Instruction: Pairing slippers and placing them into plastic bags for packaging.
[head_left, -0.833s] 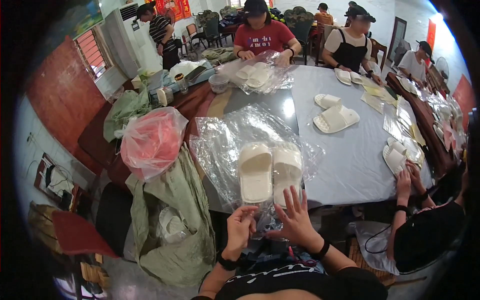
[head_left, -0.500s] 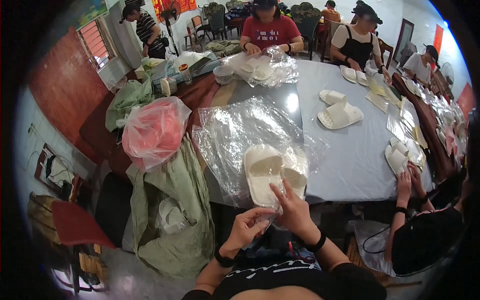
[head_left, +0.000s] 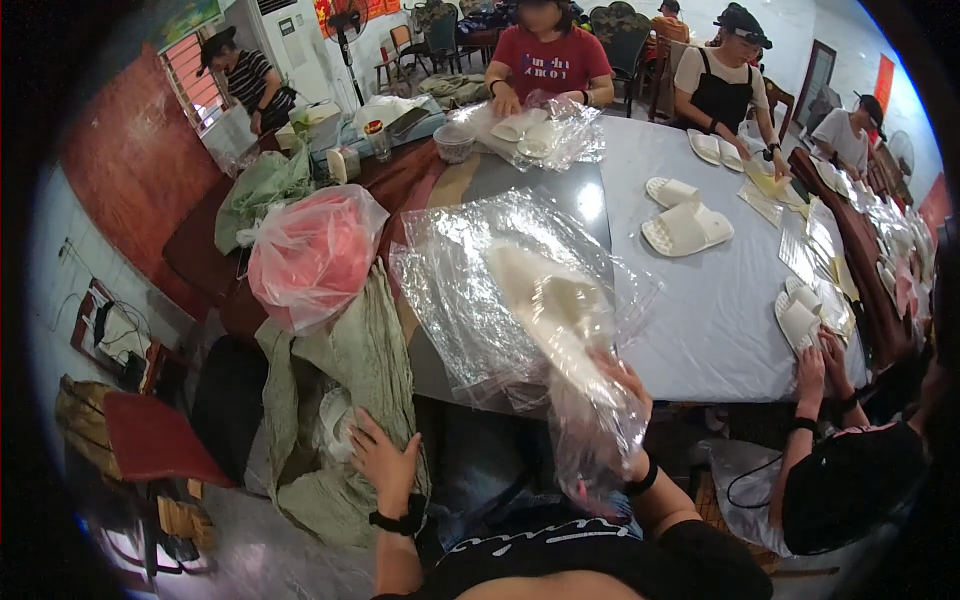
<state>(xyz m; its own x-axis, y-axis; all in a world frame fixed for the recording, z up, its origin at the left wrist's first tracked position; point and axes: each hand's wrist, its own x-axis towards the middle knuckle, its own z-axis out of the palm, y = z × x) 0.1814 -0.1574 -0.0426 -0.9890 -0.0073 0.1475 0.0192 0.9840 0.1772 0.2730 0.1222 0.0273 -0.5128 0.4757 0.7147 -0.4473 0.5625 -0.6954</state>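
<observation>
Where the grey table (head_left: 700, 330) meets its near edge, one stack of clear plastic bags (head_left: 470, 290) lies spread, with one pink-filled bag (head_left: 315, 255) and one green sack (head_left: 350, 400) beside it. One pair of cream slippers (head_left: 550, 300), sheathed in one clear bag, lifts off the stack, the right hand (head_left: 625, 385) clasped around its lower end. The left hand (head_left: 385, 460), fingers spread and holding nothing, rests on the sack.

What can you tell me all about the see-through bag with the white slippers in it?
The clear plastic bag is thin, crinkly and shiny, catching the light. Through it show cream-white slippers, a bit blurred, lying slantwise. Its far part rests on the grey table; its near end hangs off the table edge. The right hand holds that near end, fingers wrapped in the plastic. The left hand is apart from it, on a green sack.
</observation>
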